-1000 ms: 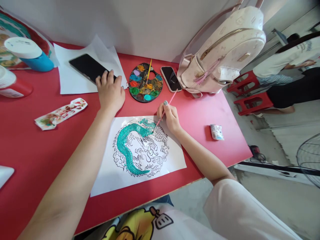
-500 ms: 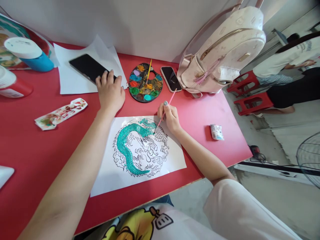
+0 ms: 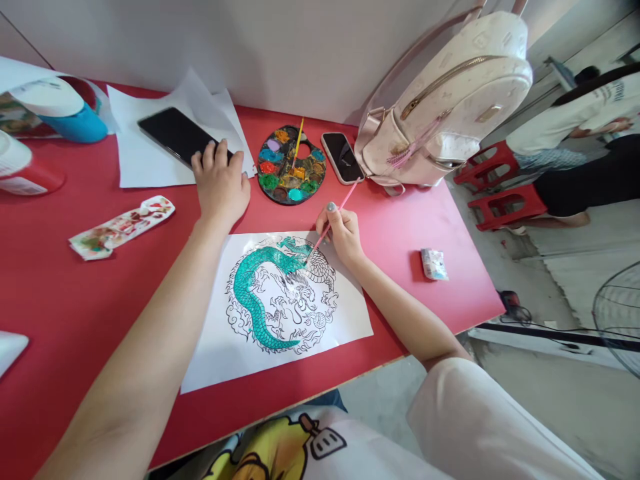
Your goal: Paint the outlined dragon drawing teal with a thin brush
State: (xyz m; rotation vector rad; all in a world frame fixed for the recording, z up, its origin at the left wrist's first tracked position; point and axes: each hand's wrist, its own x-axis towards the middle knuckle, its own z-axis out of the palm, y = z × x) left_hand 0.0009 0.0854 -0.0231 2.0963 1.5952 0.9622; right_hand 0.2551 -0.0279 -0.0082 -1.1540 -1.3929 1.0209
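Observation:
My right hand [image 3: 341,232] pinches a pink paintbrush [image 3: 345,201], its tip on the edge of the teal paint near the upper middle of the dragon drawing [image 3: 280,293]. Teal covers the dragon's long curved body; the head and the scales on the right are black outline on white. My left hand [image 3: 221,179] lies with fingers spread over the lower right end of a black tablet or large phone [image 3: 173,133], which rests on white sheets [image 3: 135,167]. Behind the drawing sits a round paint palette [image 3: 280,190] with a yellow brush [image 3: 299,141] lying across it.
A phone [image 3: 343,157] lies between the palette and a pale pink backpack [image 3: 450,100]. Blue [image 3: 80,123] and red [image 3: 37,177] paint bottles stand at left, near a paint-stained strip [image 3: 123,227]. A small packet [image 3: 434,264] lies at right. People sit on red stools [image 3: 510,207] beyond.
The brush tip has shifted slightly left, and the brush leans a little more to the right. A sheet behind the bottles at far left has lifted or curled over. My left hand stays put.

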